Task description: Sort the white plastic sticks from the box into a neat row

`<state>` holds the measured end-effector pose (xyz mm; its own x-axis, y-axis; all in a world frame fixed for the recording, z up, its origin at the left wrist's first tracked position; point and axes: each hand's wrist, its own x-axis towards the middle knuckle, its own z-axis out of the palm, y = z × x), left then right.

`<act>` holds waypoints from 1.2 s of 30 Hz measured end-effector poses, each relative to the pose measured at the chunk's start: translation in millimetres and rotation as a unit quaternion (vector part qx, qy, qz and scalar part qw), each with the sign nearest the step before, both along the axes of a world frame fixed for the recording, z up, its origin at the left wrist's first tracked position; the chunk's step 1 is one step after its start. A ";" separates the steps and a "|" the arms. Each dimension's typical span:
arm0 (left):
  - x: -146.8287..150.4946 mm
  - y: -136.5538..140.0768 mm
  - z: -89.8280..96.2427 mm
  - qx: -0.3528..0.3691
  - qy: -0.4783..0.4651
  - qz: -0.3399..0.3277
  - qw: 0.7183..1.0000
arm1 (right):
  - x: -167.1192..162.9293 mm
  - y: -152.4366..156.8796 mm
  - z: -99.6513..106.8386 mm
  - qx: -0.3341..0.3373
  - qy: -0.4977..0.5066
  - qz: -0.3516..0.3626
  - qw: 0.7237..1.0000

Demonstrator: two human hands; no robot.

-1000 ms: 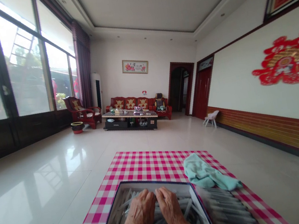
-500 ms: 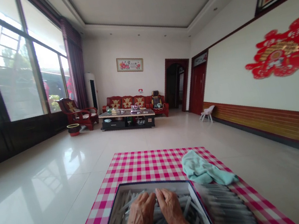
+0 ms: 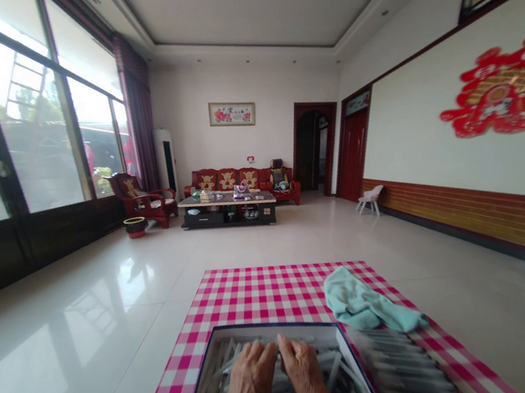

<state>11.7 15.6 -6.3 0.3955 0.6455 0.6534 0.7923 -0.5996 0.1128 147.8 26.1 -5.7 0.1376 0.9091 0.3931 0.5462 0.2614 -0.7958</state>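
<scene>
My left hand (image 3: 252, 378) and my right hand (image 3: 301, 369) meet above an open box (image 3: 324, 329) with a dark blue rim. Both have their fingers curled into a pinch, thumbs close together. Whatever sits between the fingertips is too small and too covered to make out. Under the hands, the box holds many loose, pale, slender translucent tubes (image 3: 334, 367), lying in all directions. Right of the box lies a row of similar slender dark-and-clear pieces (image 3: 407, 367), side by side and blurred.
A pink-and-white checked cloth (image 3: 259, 292) covers the table. On it, behind the row, lies a crumpled mint-green cloth (image 3: 362, 301). Farther off across the tiled floor stand a low coffee table (image 3: 227, 211), a red wooden sofa (image 3: 287, 193) and a small pale chair (image 3: 369, 200).
The whole view has shifted slightly, so everything appears a little lower and to the right. Both hands stay pinched over the box, with the fingertips barely moved.
</scene>
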 end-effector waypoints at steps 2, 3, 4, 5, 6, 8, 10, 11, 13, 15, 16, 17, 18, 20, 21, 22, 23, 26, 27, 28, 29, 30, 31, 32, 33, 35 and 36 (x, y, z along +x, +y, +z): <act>-0.4 0.1 0.2 0.009 -0.006 0.002 1.000 | 0.7 0.0 3.0 -0.014 0.015 -0.006 1.000; -0.9 -0.1 0.9 0.012 -0.008 0.001 1.000 | 1.4 0.0 4.7 -0.020 0.025 -0.010 0.999; -1.5 -0.3 1.9 0.019 -0.011 0.000 1.000 | 2.4 0.0 6.6 -0.027 0.037 -0.014 0.999; -2.2 -0.6 3.2 0.030 -0.017 0.001 0.999 | 3.7 0.2 8.6 -0.035 0.053 -0.017 0.998; -2.9 -0.9 4.6 0.047 -0.026 0.004 0.999 | 5.1 0.4 10.6 -0.045 0.071 -0.021 0.996; -4.2 -1.4 6.7 0.083 -0.056 0.012 0.995 | 8.2 0.7 14.5 -0.064 0.116 -0.035 0.991; -5.3 -1.7 7.5 0.082 -0.091 0.001 0.993 | 10.5 0.5 17.7 -0.072 0.159 -0.045 0.984; -5.7 -1.6 7.4 0.062 -0.110 -0.010 0.992 | 11.0 0.0 18.9 -0.071 0.175 -0.045 0.981; -6.7 -1.0 6.9 0.000 -0.162 -0.027 0.986 | 10.3 -1.6 20.9 -0.064 0.193 -0.030 0.979; -8.0 0.7 7.3 -0.073 -0.254 -0.013 0.964 | 7.6 -4.2 22.1 -0.062 0.197 0.006 0.978; -8.9 2.1 8.0 -0.114 -0.318 0.003 0.941 | 5.6 -5.7 22.4 -0.063 0.195 0.028 0.978; -9.8 3.7 8.9 -0.158 -0.389 0.014 0.908 | 3.5 -7.1 22.4 -0.064 0.191 0.050 0.978; -10.7 5.6 10.1 -0.207 -0.457 0.017 0.865 | 1.3 -8.5 22.3 -0.065 0.184 0.071 0.978; -12.5 9.9 12.4 -0.274 -0.541 0.006 0.795 | -2.6 -10.5 21.3 -0.073 0.171 0.106 0.977; -13.3 11.9 13.4 -0.294 -0.561 0.000 0.774 | -4.3 -11.3 20.4 -0.079 0.167 0.118 0.976; -13.9 13.7 14.3 -0.308 -0.573 -0.005 0.760 | -5.8 -11.8 19.3 -0.088 0.166 0.127 0.974; -14.4 15.2 15.2 -0.319 -0.580 -0.010 0.749 | -7.1 -12.2 18.2 -0.098 0.168 0.133 0.972; -15.3 16.4 18.6 -0.354 -0.611 -0.028 0.707 | -10.4 -13.0 15.1 -0.132 0.192 0.143 0.962; -15.4 15.8 20.1 -0.364 -0.618 -0.035 0.696 | -11.2 -13.2 14.5 -0.142 0.201 0.147 0.958; -15.6 15.1 21.6 -0.371 -0.624 -0.041 0.686 | -11.9 -13.3 14.2 -0.151 0.208 0.152 0.955; -15.8 14.2 23.0 -0.377 -0.630 -0.045 0.678 | -12.3 -13.4 14.3 -0.157 0.212 0.154 0.952; -16.1 13.4 24.3 -0.381 -0.635 -0.047 0.671 | -12.3 -13.3 14.9 -0.162 0.214 0.153 0.951; -16.7 12.9 25.4 -0.382 -0.639 -0.046 0.666 | -11.8 -13.1 16.2 -0.163 0.208 0.151 0.953; -17.6 12.6 26.2 -0.381 -0.642 -0.042 0.664 | -10.6 -12.9 18.2 -0.160 0.196 0.146 0.956; -18.8 12.6 26.7 -0.379 -0.643 -0.038 0.665 | -8.8 -12.8 20.9 -0.153 0.181 0.143 0.961; -21.6 13.2 26.9 -0.367 -0.640 -0.027 0.675 | -3.4 -13.6 28.0 -0.136 0.144 0.146 0.969; -22.9 13.5 26.7 -0.359 -0.634 -0.020 0.685 | 0.0 -15.0 32.0 -0.128 0.125 0.156 0.971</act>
